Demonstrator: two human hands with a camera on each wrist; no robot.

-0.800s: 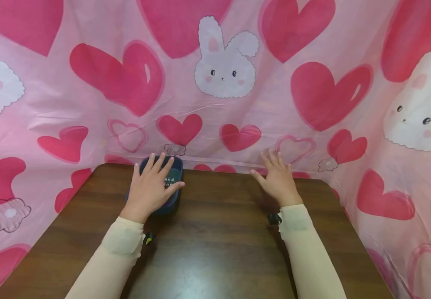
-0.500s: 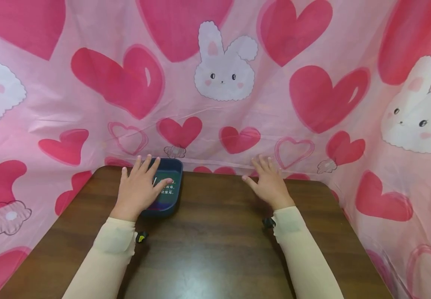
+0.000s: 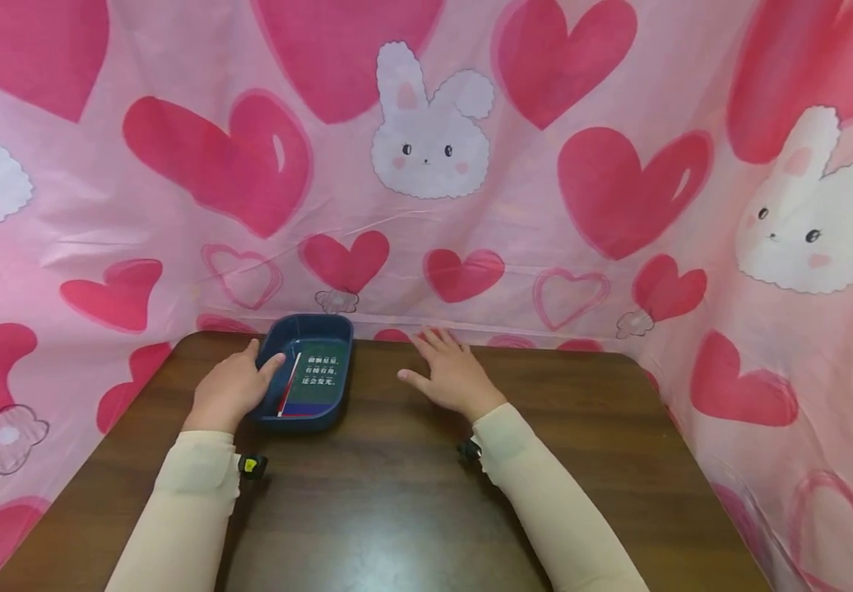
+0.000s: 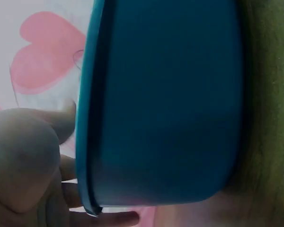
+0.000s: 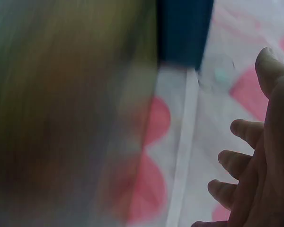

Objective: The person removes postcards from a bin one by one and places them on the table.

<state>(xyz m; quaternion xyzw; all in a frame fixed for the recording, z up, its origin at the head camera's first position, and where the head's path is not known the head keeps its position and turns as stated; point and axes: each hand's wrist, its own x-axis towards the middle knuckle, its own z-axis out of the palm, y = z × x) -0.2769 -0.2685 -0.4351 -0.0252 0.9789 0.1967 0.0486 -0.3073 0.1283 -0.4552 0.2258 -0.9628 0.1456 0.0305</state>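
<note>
Tray (image 3: 315, 327): solid dark blue. Booklet (image 3: 312, 390) in it: dark green cover, white characters (image 3: 321, 371), blue-violet band (image 3: 309, 408) along bottom, red and white along left edge. Surface (image 3: 367, 510): brown wood grain. Backdrop (image 3: 500, 218): pink, red-pink hearts (image 3: 633, 193), some outline-only, white rabbits (image 3: 432, 152) with pink cheeks. Sleeves (image 3: 178, 510): plain cream. Left wrist device (image 3: 252, 466): black, yellow patch.

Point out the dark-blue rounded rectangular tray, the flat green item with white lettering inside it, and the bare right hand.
Dark-blue rounded rectangular tray (image 3: 320, 329): head view, far inner wall.
Flat green item (image 3: 317, 371): head view, its white lettering.
Right hand (image 3: 456, 378): head view, back of the hand.
</note>
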